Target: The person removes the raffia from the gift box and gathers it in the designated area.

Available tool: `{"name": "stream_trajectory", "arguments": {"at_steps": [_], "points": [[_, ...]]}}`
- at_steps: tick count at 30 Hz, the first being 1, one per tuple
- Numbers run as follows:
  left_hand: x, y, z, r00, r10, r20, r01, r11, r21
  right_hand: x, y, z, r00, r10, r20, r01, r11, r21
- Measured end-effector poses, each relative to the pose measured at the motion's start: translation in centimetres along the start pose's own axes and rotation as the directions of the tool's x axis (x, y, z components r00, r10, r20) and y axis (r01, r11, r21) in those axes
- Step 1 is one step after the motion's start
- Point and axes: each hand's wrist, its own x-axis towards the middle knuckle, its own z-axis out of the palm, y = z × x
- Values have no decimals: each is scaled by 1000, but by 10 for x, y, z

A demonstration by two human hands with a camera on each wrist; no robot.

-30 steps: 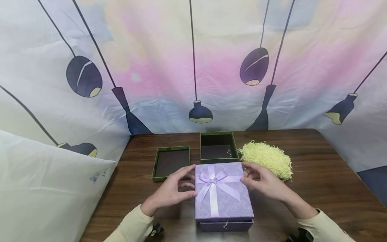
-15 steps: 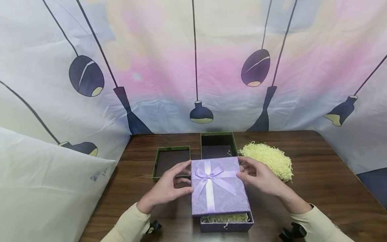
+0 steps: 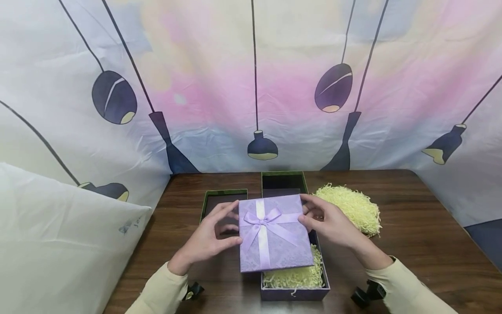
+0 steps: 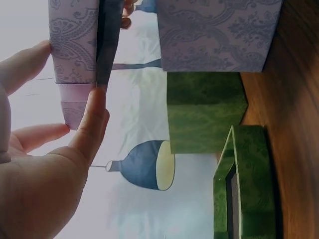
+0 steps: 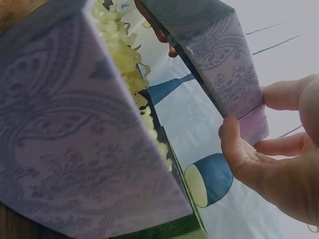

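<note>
A purple patterned gift box lid point(image 3: 280, 255) with a lilac ribbon bow is held up between both hands. My left hand point(image 3: 209, 235) grips its left side wall, thumb and fingers spread over the edge in the left wrist view. On the opposite side, my right hand point(image 3: 329, 222) pinches the right wall, as the right wrist view also shows. Below the lid stands the purple box base point(image 3: 294, 295) on the table, apart from the lid. Pale yellow shredded paper point(image 3: 292, 278) fills the part of the base that shows; its far part is hidden under the lid.
Behind the lid stands an open green box point(image 3: 283, 179), dark inside. A shallow green lid point(image 3: 225, 194) lies to its left, partly covered by my left hand. At the right is a heap of yellow shredded paper point(image 3: 349, 207) on the wooden table point(image 3: 408, 218).
Both hands have lifted the purple lid off its base and carried it up, away and somewhat to the left. The shredded paper inside the base has come into view.
</note>
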Motion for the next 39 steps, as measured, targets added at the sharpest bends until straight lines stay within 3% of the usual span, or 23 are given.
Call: {"name": "stream_trajectory", "arguments": {"at_steps": [10, 26, 32, 39], "points": [[-4, 2, -11, 997, 49, -66, -48, 999, 15, 13, -12, 9, 998, 37, -58, -34, 998, 55], [-13, 6, -19, 974, 66, -219, -75, 997, -33, 24, -30, 22, 989, -20, -144, 24, 999, 22], [-16, 11, -27, 946, 112, -304, -116, 993, 2, 25, -42, 28, 982, -92, -166, 102, 993, 54], [-18, 15, -33, 908, 117, -401, -109, 993, 43, 29, -51, 37, 965, -160, -208, 174, 984, 50]]}}
